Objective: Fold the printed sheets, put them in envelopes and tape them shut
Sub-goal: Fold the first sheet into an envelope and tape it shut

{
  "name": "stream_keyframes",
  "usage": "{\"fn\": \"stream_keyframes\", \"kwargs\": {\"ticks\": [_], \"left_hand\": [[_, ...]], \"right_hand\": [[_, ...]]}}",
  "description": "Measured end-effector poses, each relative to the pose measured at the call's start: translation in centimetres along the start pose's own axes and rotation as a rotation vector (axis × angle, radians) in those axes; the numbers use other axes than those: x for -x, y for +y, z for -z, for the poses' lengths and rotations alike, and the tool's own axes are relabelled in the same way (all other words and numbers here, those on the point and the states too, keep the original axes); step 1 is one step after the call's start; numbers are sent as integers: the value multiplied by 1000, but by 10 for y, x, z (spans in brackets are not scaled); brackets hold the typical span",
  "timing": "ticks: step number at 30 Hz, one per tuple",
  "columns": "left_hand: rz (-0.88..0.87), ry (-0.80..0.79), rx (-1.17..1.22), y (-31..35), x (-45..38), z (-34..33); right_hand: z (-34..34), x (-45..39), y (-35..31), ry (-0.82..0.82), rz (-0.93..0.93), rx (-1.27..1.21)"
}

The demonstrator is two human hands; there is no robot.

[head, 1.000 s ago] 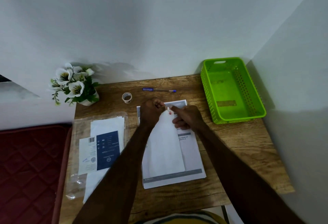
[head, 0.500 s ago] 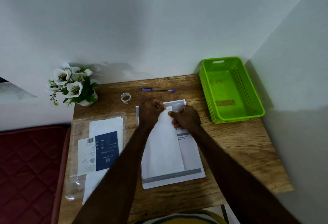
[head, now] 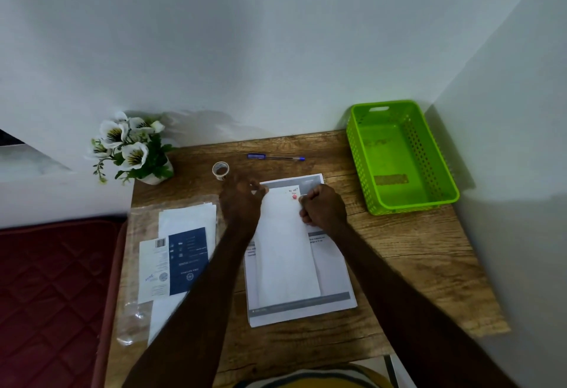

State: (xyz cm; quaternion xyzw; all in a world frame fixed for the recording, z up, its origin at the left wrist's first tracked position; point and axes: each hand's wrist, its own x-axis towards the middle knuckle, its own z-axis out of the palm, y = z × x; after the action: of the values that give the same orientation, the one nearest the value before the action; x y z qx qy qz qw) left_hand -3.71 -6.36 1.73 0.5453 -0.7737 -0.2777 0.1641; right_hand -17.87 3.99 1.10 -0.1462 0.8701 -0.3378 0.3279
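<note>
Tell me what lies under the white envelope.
Under the white envelope lies a printed sheet, its grey bands showing on the desk. Its middle is covered; whether more sheets lie beneath cannot be told.

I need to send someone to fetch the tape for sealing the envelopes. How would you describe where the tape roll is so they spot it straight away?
Start at the wooden table and look to its far edge by the wall. Between the potted white flowers and the blue pen stands the tape roll, just beyond the left hand. It is the only small round ring there, pale with a dark centre.
</note>
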Motion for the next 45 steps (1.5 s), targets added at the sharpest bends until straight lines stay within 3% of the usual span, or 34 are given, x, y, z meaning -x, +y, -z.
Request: {"fn": "stream_keyframes", "kwargs": {"ticks": [5, 14, 20, 25, 30, 37, 45], "left_hand": [[134, -41, -172, 12, 3, 12], [265, -86, -81, 27, 2, 12], [318, -106, 118, 21, 3, 10], [333, -95, 345, 7, 8, 11], [285, -112, 502, -3, 9, 15], [340, -191, 649, -5, 9, 22], [317, -205, 679, -7, 14, 20]], "right_hand": [[-4, 0, 1, 24, 25, 45], [-5, 1, 1, 39, 45, 88], [-4, 3, 0, 43, 39, 78], [4, 3, 0, -42, -14, -91], [10, 2, 2, 58, 162, -31], [3, 6, -10, -173, 64, -521], [-8, 4, -10, -116, 54, -474]]}}
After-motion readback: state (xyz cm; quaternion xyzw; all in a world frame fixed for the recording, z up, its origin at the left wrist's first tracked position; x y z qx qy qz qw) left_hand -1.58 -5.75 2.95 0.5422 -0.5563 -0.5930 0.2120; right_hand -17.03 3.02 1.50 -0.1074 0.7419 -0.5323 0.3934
